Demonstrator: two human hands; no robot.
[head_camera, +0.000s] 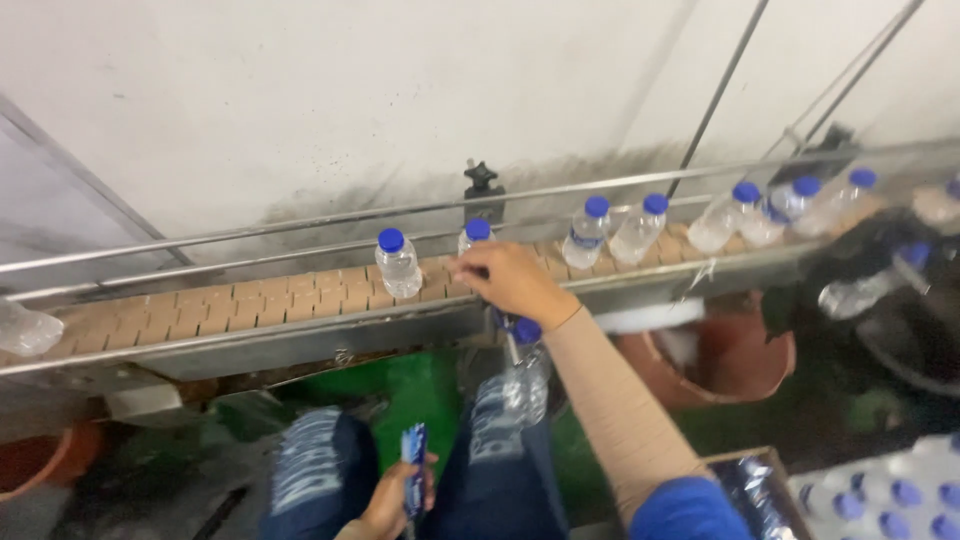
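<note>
The right hand (512, 280) reaches out over the near edge of the conveyor (240, 305), fingers curled down onto the belt just in front of a bottle (476, 238) with a blue cap; whether the fingers actually grip it I cannot tell, since the hand covers its lower part. A second bottle (398, 264) stands upright on the belt just to the left, apart from the hand. Further right along the belt, a cluster of bottles (640, 228) leans against the far rail (300, 222), and more crowd toward the right end (blurred there). One bottle (24, 332) lies at the left end of the belt.

Below the near edge, another bottle (524, 375) hangs cap-up just under the right wrist, between the conveyor and the person's knees.

The left hand (392, 502) sits low near the lap, closed around a strip of labels (414, 478), blue and white, held upright.

A red tub (745, 365) stands on the floor under the conveyor to the right, and a pack of bottles (900, 495) fills the bottom right corner
</note>
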